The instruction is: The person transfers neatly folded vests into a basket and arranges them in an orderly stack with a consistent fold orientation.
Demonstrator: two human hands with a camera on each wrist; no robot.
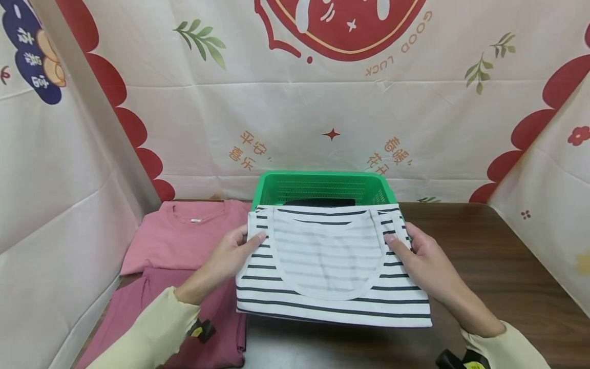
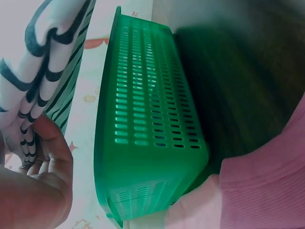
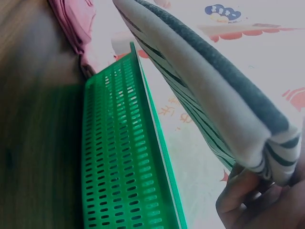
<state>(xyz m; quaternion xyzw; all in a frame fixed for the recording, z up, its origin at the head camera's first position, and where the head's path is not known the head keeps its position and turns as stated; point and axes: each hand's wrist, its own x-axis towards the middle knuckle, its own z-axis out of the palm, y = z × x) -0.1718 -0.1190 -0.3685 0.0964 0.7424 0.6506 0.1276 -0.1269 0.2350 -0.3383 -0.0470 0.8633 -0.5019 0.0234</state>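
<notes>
A folded white shirt with dark stripes (image 1: 332,306) hangs level between both hands, its scooped neckline facing up. My left hand (image 1: 230,259) grips its left edge, thumb on top; curled fingers show beneath in the left wrist view. On the opposite edge, my right hand (image 1: 430,264) pinches the folded layers, thumb above. Behind the shirt stands a green perforated basket (image 1: 322,175), partly covered by it in the head view. Both wrist views show the shirt raised above the basket rim. Something black (image 1: 320,202) shows inside the basket.
Left on the brown wooden table (image 1: 461,241) lie a pink T-shirt (image 1: 184,241) and, nearer, a darker pink folded garment (image 1: 203,333). Printed white cloth (image 1: 295,123) hangs behind the table and along both sides.
</notes>
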